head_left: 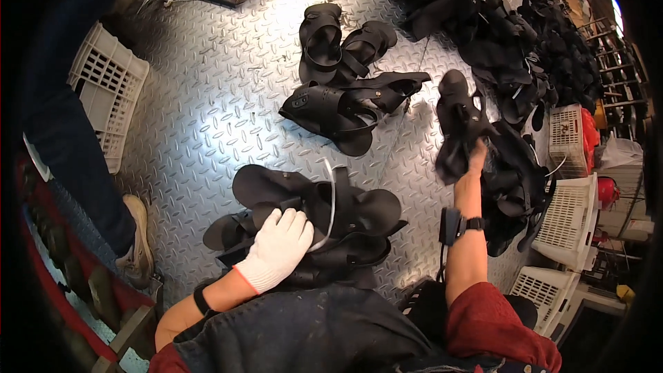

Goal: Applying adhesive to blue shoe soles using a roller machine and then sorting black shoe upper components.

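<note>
My left hand [279, 249] wears a white knit glove with a red cuff edge. Its fingers curl over a bundle of black sandal uppers [373, 213] in front of me. A white tie strip [330, 197] rises from the bundle beside the glove and bends over it. To the right, my bare right hand [478, 154] grips a black sandal upper [456, 107] above a heap of similar pieces; most of its fingers are hidden. Farther ahead, more black uppers [331, 107] lie loosely grouped on the floor.
Underfoot is a metal tread-plate floor [228, 97]. A large pile of black uppers [483, 34] spreads at the far right. White plastic crates [563, 224] line the right side, and another crate [110, 90] stands at left. A person's shoe [140, 242] is at the left.
</note>
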`<act>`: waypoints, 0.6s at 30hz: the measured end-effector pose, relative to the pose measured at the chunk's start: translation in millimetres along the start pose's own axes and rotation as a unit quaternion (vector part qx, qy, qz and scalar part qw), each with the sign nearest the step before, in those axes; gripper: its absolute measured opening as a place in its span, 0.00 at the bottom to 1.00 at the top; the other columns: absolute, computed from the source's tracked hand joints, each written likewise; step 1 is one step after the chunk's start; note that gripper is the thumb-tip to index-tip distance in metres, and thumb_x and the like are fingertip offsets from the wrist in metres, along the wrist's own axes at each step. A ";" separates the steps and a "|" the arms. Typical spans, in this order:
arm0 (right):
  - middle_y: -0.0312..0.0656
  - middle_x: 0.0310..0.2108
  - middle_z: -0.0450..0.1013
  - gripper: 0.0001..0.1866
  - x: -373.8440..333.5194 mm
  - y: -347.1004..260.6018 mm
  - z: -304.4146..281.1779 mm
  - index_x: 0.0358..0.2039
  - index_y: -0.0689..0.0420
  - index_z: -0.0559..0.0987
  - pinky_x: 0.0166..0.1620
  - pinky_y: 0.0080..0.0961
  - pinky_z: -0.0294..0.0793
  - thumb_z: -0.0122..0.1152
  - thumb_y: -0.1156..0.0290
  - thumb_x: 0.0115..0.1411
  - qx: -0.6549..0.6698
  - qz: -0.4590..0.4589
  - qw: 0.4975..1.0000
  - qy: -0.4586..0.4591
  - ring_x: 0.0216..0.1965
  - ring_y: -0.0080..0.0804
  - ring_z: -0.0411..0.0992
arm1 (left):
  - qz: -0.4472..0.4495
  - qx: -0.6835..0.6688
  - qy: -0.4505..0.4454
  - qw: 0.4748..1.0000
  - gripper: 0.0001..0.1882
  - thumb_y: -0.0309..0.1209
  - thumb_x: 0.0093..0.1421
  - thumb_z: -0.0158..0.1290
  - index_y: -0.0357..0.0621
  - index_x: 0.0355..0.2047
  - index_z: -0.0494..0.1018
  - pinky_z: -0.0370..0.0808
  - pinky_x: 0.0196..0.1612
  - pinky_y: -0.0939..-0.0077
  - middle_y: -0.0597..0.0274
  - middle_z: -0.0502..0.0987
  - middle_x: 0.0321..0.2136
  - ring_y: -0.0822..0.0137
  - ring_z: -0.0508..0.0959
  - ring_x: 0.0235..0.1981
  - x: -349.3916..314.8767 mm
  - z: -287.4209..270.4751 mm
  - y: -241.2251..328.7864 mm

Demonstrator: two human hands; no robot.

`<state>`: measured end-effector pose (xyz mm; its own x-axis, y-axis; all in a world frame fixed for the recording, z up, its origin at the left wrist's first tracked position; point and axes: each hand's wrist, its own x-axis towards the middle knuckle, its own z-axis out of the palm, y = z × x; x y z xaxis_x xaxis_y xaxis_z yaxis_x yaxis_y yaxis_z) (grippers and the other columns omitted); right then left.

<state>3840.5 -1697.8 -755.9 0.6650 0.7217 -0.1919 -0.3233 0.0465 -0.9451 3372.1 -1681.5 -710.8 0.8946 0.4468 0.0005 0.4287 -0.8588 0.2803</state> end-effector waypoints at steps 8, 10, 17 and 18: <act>0.51 0.37 0.67 0.14 -136.0 87.9 130.8 0.32 0.62 0.72 0.45 0.39 0.68 0.51 0.84 0.41 -0.535 -0.226 0.728 -0.365 0.42 0.51 0.66 | 0.123 0.012 0.027 0.992 0.16 0.38 0.49 0.51 0.52 0.39 0.73 0.67 0.39 0.53 0.63 0.70 0.40 0.58 0.70 0.40 -135.7 8.8 39.4; 0.49 0.34 0.65 0.12 -146.7 101.0 139.9 0.30 0.62 0.71 0.43 0.39 0.68 0.51 0.84 0.40 -0.536 -0.250 0.731 -0.340 0.39 0.50 0.64 | 0.019 -0.017 -0.012 1.000 0.14 0.39 0.50 0.47 0.55 0.37 0.74 0.66 0.44 0.43 0.63 0.71 0.41 0.57 0.71 0.44 -145.8 19.1 49.1; 0.50 0.32 0.66 0.09 -106.7 136.5 189.1 0.28 0.62 0.71 0.41 0.43 0.68 0.51 0.82 0.42 -0.504 -0.291 0.758 -0.295 0.38 0.51 0.65 | -0.066 0.036 0.002 0.997 0.28 0.39 0.49 0.53 0.49 0.53 0.71 0.58 0.60 0.43 0.56 0.66 0.58 0.53 0.64 0.60 -95.6 54.9 2.1; 0.50 0.32 0.67 0.08 -97.2 137.8 202.9 0.28 0.62 0.71 0.41 0.43 0.69 0.52 0.80 0.43 -0.498 -0.297 0.764 -0.283 0.38 0.51 0.66 | -0.100 0.034 -0.048 0.993 0.19 0.35 0.46 0.52 0.47 0.41 0.74 0.57 0.59 0.39 0.52 0.72 0.48 0.52 0.68 0.55 -94.9 61.5 -8.6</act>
<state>3594.7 -1621.5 -813.9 0.0065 0.9739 0.2269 0.7825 0.1363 -0.6075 3291.2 -1732.0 -772.3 0.7968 0.5878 -0.1404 0.6042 -0.7715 0.1993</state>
